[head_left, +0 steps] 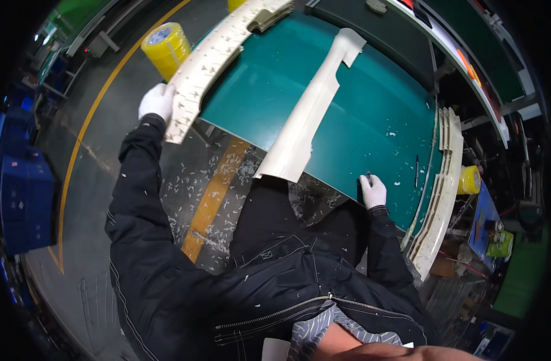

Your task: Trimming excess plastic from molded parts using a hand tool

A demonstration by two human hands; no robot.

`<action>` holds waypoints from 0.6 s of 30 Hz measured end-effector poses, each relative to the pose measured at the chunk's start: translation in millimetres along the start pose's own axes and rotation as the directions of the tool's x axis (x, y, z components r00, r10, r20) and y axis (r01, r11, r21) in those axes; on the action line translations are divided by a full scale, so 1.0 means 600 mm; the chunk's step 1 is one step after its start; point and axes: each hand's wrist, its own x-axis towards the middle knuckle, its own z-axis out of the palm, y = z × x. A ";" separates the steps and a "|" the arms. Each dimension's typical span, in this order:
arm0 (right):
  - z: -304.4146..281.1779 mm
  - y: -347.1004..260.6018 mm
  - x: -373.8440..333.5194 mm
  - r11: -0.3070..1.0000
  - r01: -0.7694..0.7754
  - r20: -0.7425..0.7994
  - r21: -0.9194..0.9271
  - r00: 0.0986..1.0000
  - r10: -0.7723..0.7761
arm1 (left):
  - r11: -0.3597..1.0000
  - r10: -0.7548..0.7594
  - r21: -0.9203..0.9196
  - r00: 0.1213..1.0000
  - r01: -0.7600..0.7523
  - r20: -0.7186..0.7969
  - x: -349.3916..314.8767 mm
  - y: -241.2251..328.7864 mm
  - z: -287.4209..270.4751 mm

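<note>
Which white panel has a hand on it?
The dotted panel at the table's left: the left hand holds its near end. No hand touches the middle panel or right-edge panels.

held panel point(193, 85): studded matt plastic | tabletop point(365, 120): smooth sheen | jacket point(167, 295): cloth

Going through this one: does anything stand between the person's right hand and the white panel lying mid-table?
Nothing visible does. The right hand is at the near edge of the green tabletop, to the right of the white panel, and only that green surface shows between them.
</note>
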 end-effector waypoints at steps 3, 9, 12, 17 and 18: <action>0.004 -0.016 -0.003 1.000 -0.007 -0.026 -0.005 1.000 0.007 | 0.998 0.037 0.047 0.999 -0.037 0.002 0.085 -0.024 0.002; 0.019 -0.018 0.000 0.999 0.006 -0.033 0.052 0.999 -0.004 | 0.985 0.059 0.163 0.998 -0.058 -0.003 0.146 -0.093 0.025; 0.004 -0.005 -0.006 0.999 -0.035 -0.063 0.034 0.997 0.038 | 0.985 0.001 0.171 1.000 0.001 -0.012 0.130 -0.028 0.061; 0.016 -0.016 0.000 0.999 -0.015 -0.038 0.033 0.999 0.017 | 0.942 -0.065 0.304 0.967 0.140 -0.245 0.089 -0.041 0.053; 0.016 -0.016 0.000 1.000 -0.015 -0.027 0.025 1.000 0.016 | 0.960 0.154 0.278 0.884 -0.028 -0.442 0.068 -0.034 0.063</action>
